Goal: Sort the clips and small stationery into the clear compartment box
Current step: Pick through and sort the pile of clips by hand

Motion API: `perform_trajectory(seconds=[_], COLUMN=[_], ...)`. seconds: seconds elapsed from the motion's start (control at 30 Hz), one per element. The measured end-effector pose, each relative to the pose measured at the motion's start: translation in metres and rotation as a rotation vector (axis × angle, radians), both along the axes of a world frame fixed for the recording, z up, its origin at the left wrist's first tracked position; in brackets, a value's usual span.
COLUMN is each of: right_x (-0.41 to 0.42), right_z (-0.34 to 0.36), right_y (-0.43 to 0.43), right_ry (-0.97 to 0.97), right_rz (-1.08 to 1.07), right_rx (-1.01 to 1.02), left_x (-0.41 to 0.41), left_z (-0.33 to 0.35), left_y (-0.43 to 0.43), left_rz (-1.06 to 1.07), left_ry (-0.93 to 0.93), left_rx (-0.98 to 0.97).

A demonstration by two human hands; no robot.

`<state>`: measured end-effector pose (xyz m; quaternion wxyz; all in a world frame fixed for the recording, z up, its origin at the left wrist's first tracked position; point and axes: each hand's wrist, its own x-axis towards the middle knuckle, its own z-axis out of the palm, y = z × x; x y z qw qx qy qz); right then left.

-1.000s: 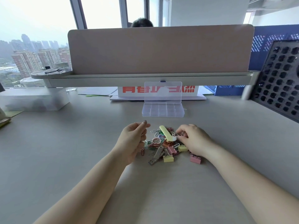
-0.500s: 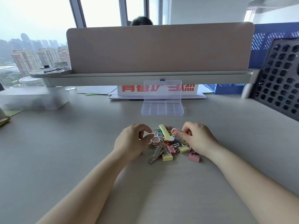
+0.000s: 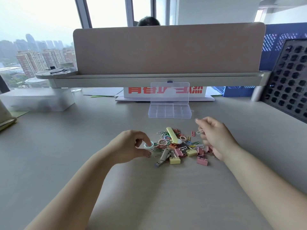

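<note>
Hands: left hand (image 3: 130, 145) pinches one pale ring (image 3: 149, 146), right hand (image 3: 215, 136) pinches one paper clip (image 3: 200, 131); two yellow binder clips (image 3: 175, 161).

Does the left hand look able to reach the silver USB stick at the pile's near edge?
Probably yes. The silver USB stick lies mostly uncovered, close beside the left hand. The right hand, pinching a pale paper clip, is off to the other side.
</note>
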<state>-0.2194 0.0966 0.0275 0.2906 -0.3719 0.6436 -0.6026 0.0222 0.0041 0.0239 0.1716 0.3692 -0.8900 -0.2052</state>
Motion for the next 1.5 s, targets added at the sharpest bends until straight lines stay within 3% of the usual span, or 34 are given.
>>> perform_trajectory(seconds=[0.17,0.37,0.43,0.57,0.63,0.73,0.83,0.9,1.17,1.27,1.33,1.5], right_x=[-0.015,-0.017,-0.018,-0.016,-0.018,-0.021,-0.020,-0.019,-0.006,-0.002,0.002,0.012], right_z=[0.006,0.002,0.004,0.007,0.008,0.007,0.003,0.001,-0.002,-0.001,-0.001,0.000], right_y=[0.006,0.004,0.007,0.019,0.021,0.021,0.020,0.018,0.013,0.013,0.014,0.016], right_ry=[-0.591,-0.648,-0.498,0.299,0.506,0.743,0.818,0.797,0.797,0.876,0.921,1.053], right_rz=[0.065,0.080,0.091,0.122,0.186,0.179,0.167,0.176,0.233,0.212,0.170,0.085], right_rx=[-0.064,-0.042,0.012,0.190,0.238,0.340,0.391,0.399,0.417,0.443,0.437,0.389], left_x=[0.008,0.006,0.003,-0.003,-0.008,-0.015,-0.017,-0.018,-0.015,-0.014,-0.013,-0.011], left_z=[0.007,0.001,-0.001,-0.004,-0.002,0.005,0.012,0.014,0.017,0.018,0.016,0.008], left_y=[0.000,0.001,0.002,0.007,0.013,0.019,0.022,0.024,0.016,0.015,0.013,0.013], left_rz=[-0.022,-0.035,-0.023,-0.010,-0.001,0.072,0.117,0.142,0.212,0.282,0.318,0.325], left_ry=[0.029,-0.068,-0.072,-0.108,-0.087,0.133,0.547,0.737,0.901,0.869,0.742,0.261], left_rx=[0.071,0.067,0.060,-0.024,-0.035,0.202,0.744,0.929,0.961,1.005,0.926,0.365])
